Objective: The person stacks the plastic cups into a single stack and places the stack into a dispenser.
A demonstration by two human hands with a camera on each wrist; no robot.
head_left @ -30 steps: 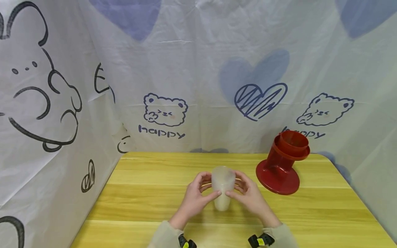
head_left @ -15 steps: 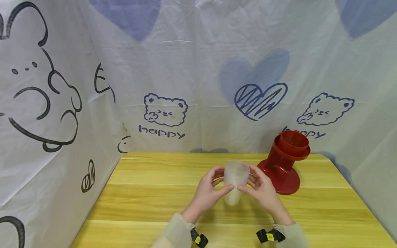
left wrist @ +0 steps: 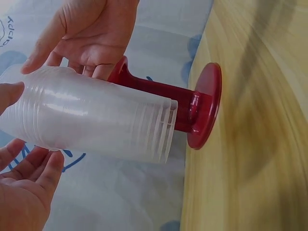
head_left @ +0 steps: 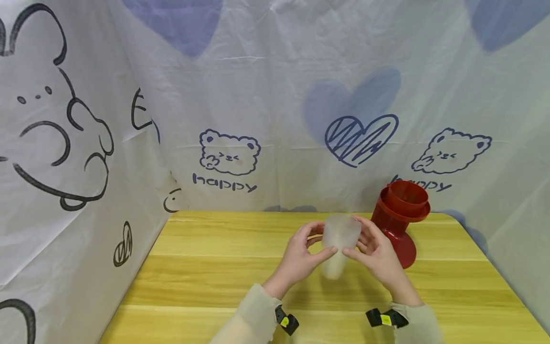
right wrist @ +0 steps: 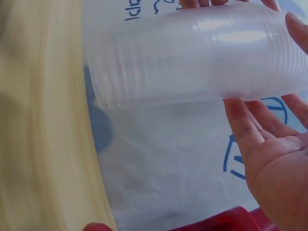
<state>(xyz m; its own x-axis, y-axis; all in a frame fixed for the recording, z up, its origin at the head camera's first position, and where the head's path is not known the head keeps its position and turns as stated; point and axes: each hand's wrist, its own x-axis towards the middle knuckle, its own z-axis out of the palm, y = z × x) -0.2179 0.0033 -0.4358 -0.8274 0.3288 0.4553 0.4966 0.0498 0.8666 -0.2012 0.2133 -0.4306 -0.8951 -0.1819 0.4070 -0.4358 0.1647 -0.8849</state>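
A nested stack of clear plastic cups point(head_left: 341, 234) hangs upright, slightly tilted, above the table, rims upward. My left hand point(head_left: 298, 255) holds its left side near the top, thumb in front and fingers behind. On the opposite side my right hand point(head_left: 382, 253) grips it the same way, the two thumbs close together. In the left wrist view, the stack point(left wrist: 101, 110) has its ridged bases apart from the wood. The right wrist view has the fingers of my right hand point(right wrist: 279, 159) against the cups' side. Just beyond the right hand stands a red plastic stand point(head_left: 391, 220).
The red stand has a round base and a wide double-rimmed cup-like top, tilted toward the back right. It is on the wood-grain table point(head_left: 206, 267). A printed white cloth point(head_left: 275, 95) hangs behind the table and along its left side.
Both hands have carried the cup stack to the right and toward the back, closer to the red stand. The right hand now overlaps the stand's base from this viewpoint. The stand stays put.
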